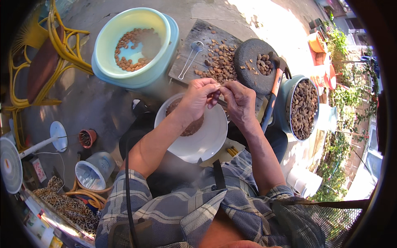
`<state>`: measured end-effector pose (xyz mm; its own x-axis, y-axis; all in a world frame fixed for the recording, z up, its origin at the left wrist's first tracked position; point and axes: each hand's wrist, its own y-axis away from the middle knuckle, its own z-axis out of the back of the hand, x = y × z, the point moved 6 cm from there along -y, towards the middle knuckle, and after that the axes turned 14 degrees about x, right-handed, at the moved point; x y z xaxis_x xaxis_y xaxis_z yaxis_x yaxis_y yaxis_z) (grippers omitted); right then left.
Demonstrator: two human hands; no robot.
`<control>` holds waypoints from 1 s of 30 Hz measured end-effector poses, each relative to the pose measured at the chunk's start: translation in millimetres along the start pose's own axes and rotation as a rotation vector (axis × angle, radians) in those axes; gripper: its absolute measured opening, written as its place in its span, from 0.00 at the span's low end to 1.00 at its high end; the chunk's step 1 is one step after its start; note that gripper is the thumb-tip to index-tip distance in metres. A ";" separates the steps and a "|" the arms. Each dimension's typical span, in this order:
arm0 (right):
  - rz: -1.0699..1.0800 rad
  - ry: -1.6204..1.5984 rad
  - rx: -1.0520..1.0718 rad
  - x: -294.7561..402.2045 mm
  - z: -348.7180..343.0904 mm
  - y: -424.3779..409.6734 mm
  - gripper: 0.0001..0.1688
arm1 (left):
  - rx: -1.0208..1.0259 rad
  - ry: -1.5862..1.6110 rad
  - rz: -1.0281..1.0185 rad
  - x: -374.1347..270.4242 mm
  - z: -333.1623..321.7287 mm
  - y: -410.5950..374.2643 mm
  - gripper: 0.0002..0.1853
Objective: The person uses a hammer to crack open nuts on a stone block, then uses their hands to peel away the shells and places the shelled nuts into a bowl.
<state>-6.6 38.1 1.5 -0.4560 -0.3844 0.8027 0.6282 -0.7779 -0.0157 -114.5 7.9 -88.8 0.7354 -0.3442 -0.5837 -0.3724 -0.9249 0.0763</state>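
My left hand [203,94] and my right hand [238,100] meet fingertip to fingertip, pinching a tiny piece too small to name. Below them a white plastic bowl [214,136] rests at my lap, with a reddish-brown heap [194,127] inside, partly covered by my left forearm. Just beyond my hands, cracked shells and kernels [221,60] lie scattered over a low wooden table [198,34]. A round stone [252,51] sits there too, its hollow filled with nut-like pits [264,64]. Against the stone leans a claw hammer [277,82] with an orange and black handle.
A wire-handled tool [192,55] lies on the table. Brown kernels ring the pale basin [100,52] at left; a colander [289,111] of pits stands at right. Left are a rattan chair [57,46], a lined bin [107,164], a small pot [87,138] and a fan [11,166].
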 end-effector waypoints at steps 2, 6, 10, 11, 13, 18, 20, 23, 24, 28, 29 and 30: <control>-0.065 0.020 0.009 -2.7 -1.2 -4.1 0.04 | 0.006 0.044 -0.023 3.5 0.9 -0.6 0.07; -0.160 -0.045 0.038 18.1 -3.1 -25.9 0.07 | -0.062 0.113 -0.052 3.7 6.6 0.4 0.11; 0.084 0.048 -0.015 62.8 -14.4 -70.9 0.07 | -0.142 0.199 -0.055 4.8 14.1 -3.0 0.12; 0.183 0.072 -0.032 80.7 -18.6 -82.7 0.07 | -0.158 0.228 -0.068 3.9 15.5 -3.0 0.11; 0.233 -0.037 -0.059 102.6 -25.5 -106.7 0.08 | -0.194 0.229 -0.079 0.8 16.3 -1.5 0.10; 0.176 -0.232 -0.094 83.3 -17.6 -121.6 0.10 | -0.223 0.229 -0.028 0.1 20.8 4.0 0.12; 0.043 -0.165 -0.119 49.4 -4.3 -110.8 0.11 | -0.211 0.223 -0.014 3.4 19.9 4.1 0.13; -0.092 0.092 -0.183 -4.4 28.5 -79.1 0.12 | -0.311 0.085 -0.052 -4.8 32.4 10.1 0.10; -0.123 0.198 -0.198 -18.8 37.5 -68.4 0.12 | -0.355 0.073 -0.090 -8.7 36.4 11.3 0.09; -0.108 0.337 -0.161 -39.7 45.4 -34.0 0.12 | -0.486 0.036 -0.141 -20.4 47.5 13.7 0.09; -0.176 0.342 -0.075 -40.7 40.4 -27.3 0.12 | -0.495 0.036 -0.130 -20.2 47.0 12.1 0.09; -0.148 0.354 -0.058 -45.4 32.7 -22.3 0.12 | -0.486 0.034 -0.124 -18.9 47.8 11.0 0.10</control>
<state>20.7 89.1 -15.1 -0.7346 -0.4057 0.5438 0.5074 -0.8606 0.0433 -159.6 11.9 -115.5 0.7785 -0.2241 -0.5862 0.0202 -0.9246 0.3804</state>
